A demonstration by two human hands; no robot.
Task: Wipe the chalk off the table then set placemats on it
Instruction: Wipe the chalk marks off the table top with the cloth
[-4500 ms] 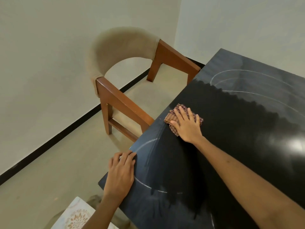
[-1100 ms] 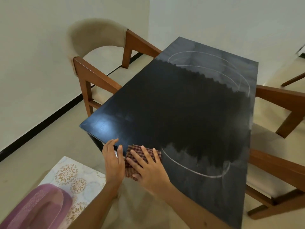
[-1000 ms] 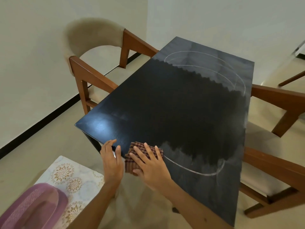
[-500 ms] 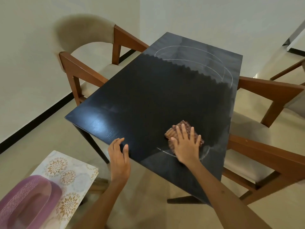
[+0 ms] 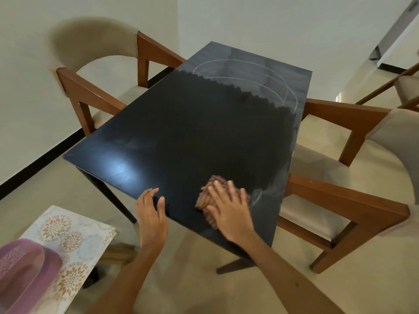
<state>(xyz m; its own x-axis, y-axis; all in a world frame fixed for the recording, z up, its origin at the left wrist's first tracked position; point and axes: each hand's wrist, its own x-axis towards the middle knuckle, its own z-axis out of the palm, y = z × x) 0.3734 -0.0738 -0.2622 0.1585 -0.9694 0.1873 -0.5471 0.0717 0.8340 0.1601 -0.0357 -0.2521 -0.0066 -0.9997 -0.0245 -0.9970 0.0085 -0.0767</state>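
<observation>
A black rectangular table [image 5: 186, 132] fills the middle of the view. White chalk curves [image 5: 244, 69] cross its hazy far end, and a short chalk arc [image 5: 257, 197] remains near the front right corner. My right hand [image 5: 229, 207] lies flat with fingers spread on a folded brown checked cloth [image 5: 209, 194], pressing it to the table near the front edge. My left hand [image 5: 150, 211] rests on the front edge with fingers apart and nothing in it. A floral placemat [image 5: 68, 236] lies on a low surface at the bottom left.
A purple woven object [image 5: 22, 270] sits on the floral placemat. A wooden chair with a beige back [image 5: 90, 64] stands at the table's left side. Two more wooden chairs [image 5: 353, 177] stand along the right side. White walls run behind.
My right hand slid the cloth from the front left corner to the right along the front edge, then back a little to the left. Most of the near chalk arc is gone.
</observation>
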